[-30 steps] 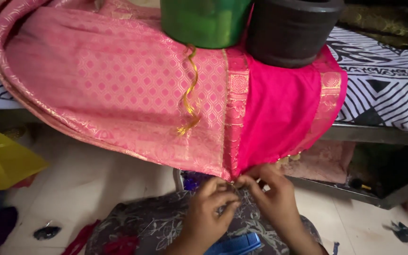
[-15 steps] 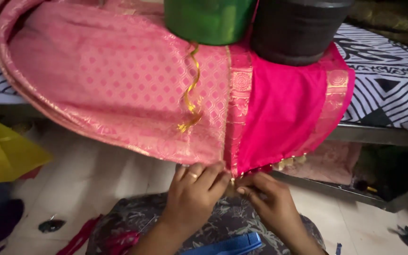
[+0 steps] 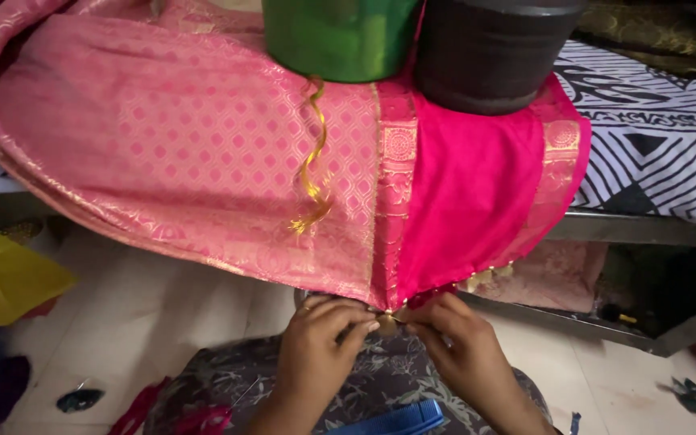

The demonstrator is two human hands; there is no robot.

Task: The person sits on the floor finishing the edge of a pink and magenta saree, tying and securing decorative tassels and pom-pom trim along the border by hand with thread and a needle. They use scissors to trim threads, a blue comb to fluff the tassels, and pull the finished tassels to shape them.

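Head view: a pink sari (image 3: 203,161) with woven gold diamonds hangs off the edge of a bed (image 3: 654,161) and drapes down toward the person's lap. Two tubs sit on it at 12 o'clock, a green one (image 3: 336,36) and a black one (image 3: 493,48) just beside it; they appear to serve as weights, pinning the cloth so it hangs taut. A curl of gold thread (image 3: 312,173) dangles below the green tub.

The sari's lowest corner, where the gold border (image 3: 392,201) meets the plain magenta panel (image 3: 477,193), comes down to 6 o'clock. There both hands meet. The left hand (image 3: 316,338) pinches the hem with thumb and forefinger pressed together; the right hand (image 3: 457,342) pinches the same edge just beside it, fingertips almost touching the left's. A small gold tassel (image 3: 387,324) seems to sit between them, though it is too small to be sure. Held so, the edge stays stretched for fine work.

A blue comb-like thing (image 3: 396,419) lies on the lap at 6 o'clock; a yellow bag (image 3: 2,274) lies at 9 o'clock.
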